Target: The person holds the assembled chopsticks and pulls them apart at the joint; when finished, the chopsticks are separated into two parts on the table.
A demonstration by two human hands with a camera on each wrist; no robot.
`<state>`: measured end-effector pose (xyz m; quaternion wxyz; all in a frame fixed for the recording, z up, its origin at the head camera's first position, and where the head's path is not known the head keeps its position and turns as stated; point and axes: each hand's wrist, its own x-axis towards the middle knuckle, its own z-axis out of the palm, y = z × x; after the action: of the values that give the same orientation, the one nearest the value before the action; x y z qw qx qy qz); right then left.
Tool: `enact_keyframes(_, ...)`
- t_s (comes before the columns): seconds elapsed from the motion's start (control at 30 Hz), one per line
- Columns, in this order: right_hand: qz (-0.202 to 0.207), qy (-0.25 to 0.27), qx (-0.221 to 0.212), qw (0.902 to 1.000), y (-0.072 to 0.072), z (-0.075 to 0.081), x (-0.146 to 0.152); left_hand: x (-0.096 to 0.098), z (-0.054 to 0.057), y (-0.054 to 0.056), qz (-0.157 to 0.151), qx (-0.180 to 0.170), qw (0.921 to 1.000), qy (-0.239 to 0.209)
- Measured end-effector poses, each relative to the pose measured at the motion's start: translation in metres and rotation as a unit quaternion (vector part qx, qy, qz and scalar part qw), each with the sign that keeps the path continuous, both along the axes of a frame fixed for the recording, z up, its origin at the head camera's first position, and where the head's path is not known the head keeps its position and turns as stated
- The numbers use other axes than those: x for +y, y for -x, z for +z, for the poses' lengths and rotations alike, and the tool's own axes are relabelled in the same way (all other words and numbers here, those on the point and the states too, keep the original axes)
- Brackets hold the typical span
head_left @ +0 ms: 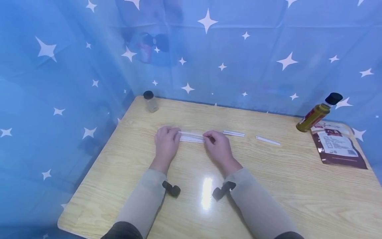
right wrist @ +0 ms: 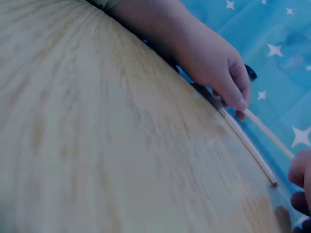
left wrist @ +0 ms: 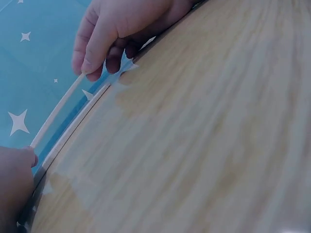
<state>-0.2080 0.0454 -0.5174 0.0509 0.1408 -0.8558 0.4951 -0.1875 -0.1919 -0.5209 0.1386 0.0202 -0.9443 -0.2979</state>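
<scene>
A thin white stick point(head_left: 191, 134) is pinched at both ends. My left hand point(head_left: 167, 141) holds its left end between thumb and fingers, and my right hand point(head_left: 218, 146) grips the right end. In the left wrist view the held stick point(left wrist: 56, 114) shows raised over the table, with a gap beneath it. Below it several more white sticks point(head_left: 192, 140) lie side by side on the wood, partly covered by the hands. Right of my right hand are further white sticks point(head_left: 234, 133), and another white stick piece point(head_left: 267, 140) lies slanted beyond those.
A small clear jar point(head_left: 151, 103) with a black lid stands at the back left corner of the wooden table point(head_left: 119, 186). At the back right are an oil bottle point(head_left: 314, 116) and a brown and white packet point(head_left: 340, 147). A blue starred curtain point(head_left: 226, 43) hangs behind and left.
</scene>
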Motion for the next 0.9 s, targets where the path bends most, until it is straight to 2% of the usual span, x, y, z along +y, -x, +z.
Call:
enact_keyframes(0.23,0.017,-0.022,0.056,0.9980,0.0004,-0.0010,0.0013,0.0001,-0.0042,-0.0012,-0.010,0.041,0.9991,0.004)
enact_keyframes(0.53,-0.001,-0.019,0.076,0.9969,-0.0013,0.0020,0.0029,0.0015,-0.0029,-0.0006,-0.023,0.034,0.9991,0.004)
enact_keyframes(0.9,-0.005,-0.060,0.104,0.9928,-0.0015,0.0010,0.0085,0.0015,-0.0028,-0.0018,-0.028,0.069,0.9972,0.003)
